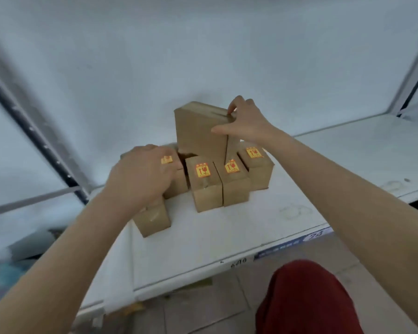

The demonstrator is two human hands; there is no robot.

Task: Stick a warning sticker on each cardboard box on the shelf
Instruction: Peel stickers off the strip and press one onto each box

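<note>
The right hand [246, 121] grips the top of the tall box [200, 131] on the white shelf [227, 237]. The left hand [143, 174] lies on the small boxes [208, 196]. Four have yellow stickers [202, 170].

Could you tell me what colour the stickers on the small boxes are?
Yellow-orange with red markings; the head view shows the stickers best.

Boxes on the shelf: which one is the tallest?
The tall cardboard box at the back, its top corner gripped by the right hand. It towers over the small boxes in front.
</note>
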